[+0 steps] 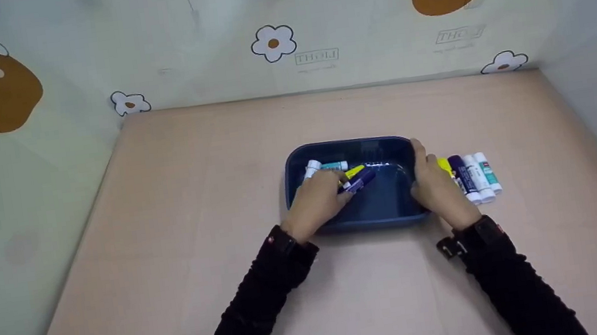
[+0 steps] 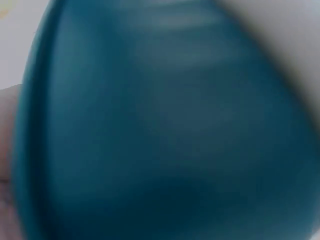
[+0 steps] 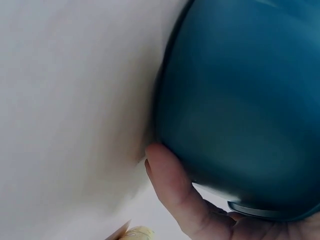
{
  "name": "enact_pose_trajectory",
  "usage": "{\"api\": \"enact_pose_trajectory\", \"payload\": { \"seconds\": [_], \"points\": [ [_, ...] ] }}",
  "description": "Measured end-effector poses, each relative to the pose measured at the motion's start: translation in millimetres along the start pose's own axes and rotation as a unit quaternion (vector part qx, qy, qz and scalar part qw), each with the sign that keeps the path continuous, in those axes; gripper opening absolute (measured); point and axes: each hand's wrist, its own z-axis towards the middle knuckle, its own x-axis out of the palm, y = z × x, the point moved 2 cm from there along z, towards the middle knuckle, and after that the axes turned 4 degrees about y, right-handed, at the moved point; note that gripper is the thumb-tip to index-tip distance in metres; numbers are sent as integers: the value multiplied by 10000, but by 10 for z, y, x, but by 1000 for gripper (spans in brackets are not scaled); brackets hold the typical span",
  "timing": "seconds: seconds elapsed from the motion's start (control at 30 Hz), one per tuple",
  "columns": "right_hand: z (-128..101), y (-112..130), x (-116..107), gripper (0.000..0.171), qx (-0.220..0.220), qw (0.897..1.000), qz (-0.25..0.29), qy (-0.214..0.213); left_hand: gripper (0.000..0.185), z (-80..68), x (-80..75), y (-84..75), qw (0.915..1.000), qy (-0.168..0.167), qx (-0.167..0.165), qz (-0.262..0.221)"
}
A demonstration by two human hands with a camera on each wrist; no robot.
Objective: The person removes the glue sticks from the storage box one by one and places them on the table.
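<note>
A dark blue plastic tray (image 1: 381,223) stands on the table. My right hand (image 1: 439,186) grips its right end; in the right wrist view, fingers (image 3: 175,192) lie against the tray's outer wall (image 3: 240,110). My left hand (image 1: 319,200) reaches over the left front rim into the tray, with curled fingers pinching a purple marker (image 1: 359,181). Beside it in the tray are a yellow marker (image 1: 355,171), a white-capped tube (image 1: 312,168) and a teal-and-white tube (image 1: 335,166), partly hidden by this hand. In the left wrist view the tray wall (image 2: 175,130) is blurred and hides the markers.
Right of the tray lies a row of several tubes, including a yellow one (image 1: 444,165), a purple one (image 1: 463,177), a white one (image 1: 479,178) and a teal-labelled one (image 1: 487,171). A patterned wall (image 1: 213,46) rises behind the table (image 1: 190,176).
</note>
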Motion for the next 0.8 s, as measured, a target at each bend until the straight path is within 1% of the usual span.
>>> {"api": "enact_pose_trajectory", "payload": {
  "seconds": [0.07,0.13,0.2,0.33,0.4,0.5,0.6,0.8],
  "points": [
    [3,-1,1,79,21,10000,7,1,29,-21,-104,31,9999,-39,-83,-128],
    [7,0,2,78,59,10000,19,14,31,-42,-212,78,9993,-25,-231,-299],
    [11,1,3,79,70,10000,14,26,33,-56,-314,142,9986,-19,-400,-343],
    [18,5,2,79,69,10000,-10,19,31,-99,-486,310,9963,-22,-742,-444],
    [20,7,0,79,85,10000,-25,31,30,-126,-560,400,9957,-50,-831,-413],
    [20,9,-2,79,130,9999,-22,65,31,-167,-652,533,9933,41,-1040,-506],
    [20,9,-1,80,152,9999,-3,82,33,-207,-733,667,9889,225,-1309,-665],
    [20,7,-4,81,196,9997,75,160,32,-274,-825,965,9735,572,-1990,-969]
  ]
}}
